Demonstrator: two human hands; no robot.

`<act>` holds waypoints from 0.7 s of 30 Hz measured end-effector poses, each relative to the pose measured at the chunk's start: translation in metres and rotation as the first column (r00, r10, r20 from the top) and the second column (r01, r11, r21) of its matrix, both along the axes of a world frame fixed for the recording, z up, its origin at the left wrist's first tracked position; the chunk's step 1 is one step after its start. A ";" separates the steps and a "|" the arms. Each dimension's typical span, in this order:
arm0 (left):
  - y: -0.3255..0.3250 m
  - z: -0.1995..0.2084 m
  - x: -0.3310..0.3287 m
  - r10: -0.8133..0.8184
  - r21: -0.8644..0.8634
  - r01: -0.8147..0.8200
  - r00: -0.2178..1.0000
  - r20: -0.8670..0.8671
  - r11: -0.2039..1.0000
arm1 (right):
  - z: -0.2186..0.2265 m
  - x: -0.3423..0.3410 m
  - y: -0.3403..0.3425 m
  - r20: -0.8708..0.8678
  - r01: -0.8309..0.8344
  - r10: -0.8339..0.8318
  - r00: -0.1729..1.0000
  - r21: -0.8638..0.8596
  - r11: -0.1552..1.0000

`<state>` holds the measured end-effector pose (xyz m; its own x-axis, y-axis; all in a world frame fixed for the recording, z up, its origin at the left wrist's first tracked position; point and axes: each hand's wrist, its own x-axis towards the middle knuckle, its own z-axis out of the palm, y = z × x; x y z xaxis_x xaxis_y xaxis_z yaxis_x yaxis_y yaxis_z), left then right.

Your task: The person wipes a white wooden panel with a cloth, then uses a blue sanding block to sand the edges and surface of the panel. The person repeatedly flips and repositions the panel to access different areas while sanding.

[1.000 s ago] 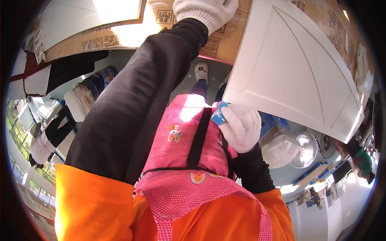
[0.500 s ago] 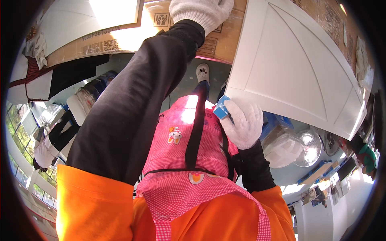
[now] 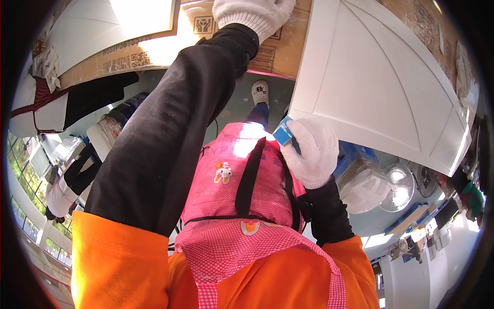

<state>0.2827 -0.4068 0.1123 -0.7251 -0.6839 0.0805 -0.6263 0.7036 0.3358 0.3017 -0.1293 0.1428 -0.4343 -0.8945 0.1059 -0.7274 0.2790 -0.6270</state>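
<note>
At the far left, a co-worker [image 3: 60, 198] in a pale top and dark trousers stands well apart from my station. At the upper left, a flat white panel [image 3: 98, 38] lies on the brown cardboard [image 3: 188, 49], which carries dark printed marks. My left arm, in a black sleeve, extends forward over the work area. My left hand [image 3: 252, 14], in a white knitted glove, is positioned over the cardboard; its fingertips are cut off by the upper edge of view, so I cannot tell how far it is open or whether it grips anything. Below it, a white clog [image 3: 260, 93] shows on the floor, beyond my pink checked apron [image 3: 221, 193]. Right of the apron, the blue block [image 3: 283, 132] is located just beside the near left corner of the large white panel [image 3: 375, 87]. My right hand [image 3: 315, 154], also gloved, is closed on this block, with the fingers curled and the block protruding at their left. Further right are a clear plastic bag [image 3: 363, 185] and a round fan [image 3: 399, 189].
</note>
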 end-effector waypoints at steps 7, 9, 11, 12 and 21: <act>0.000 0.001 0.001 0.000 0.000 0.000 1.000 -0.011 1.000 | 0.006 0.000 0.000 -0.010 -0.042 0.042 0.999 0.040 0.998; 0.001 0.005 0.000 0.007 0.031 -0.007 1.000 0.003 1.000 | 0.006 -0.010 -0.014 -0.044 -0.015 0.016 0.999 0.015 1.000; 0.000 0.007 0.000 0.015 0.066 -0.017 1.000 0.019 0.998 | 0.006 -0.021 -0.030 -0.074 0.009 -0.009 0.997 -0.007 1.000; 0.000 0.007 -0.001 0.009 0.053 -0.010 1.000 0.020 0.999 | 0.004 -0.029 -0.038 -0.082 0.020 -0.024 0.996 -0.058 0.998; -0.001 0.003 0.002 0.011 0.036 -0.011 1.000 -0.009 0.999 | 0.009 -0.020 -0.019 -0.054 -0.112 0.116 0.992 0.076 0.991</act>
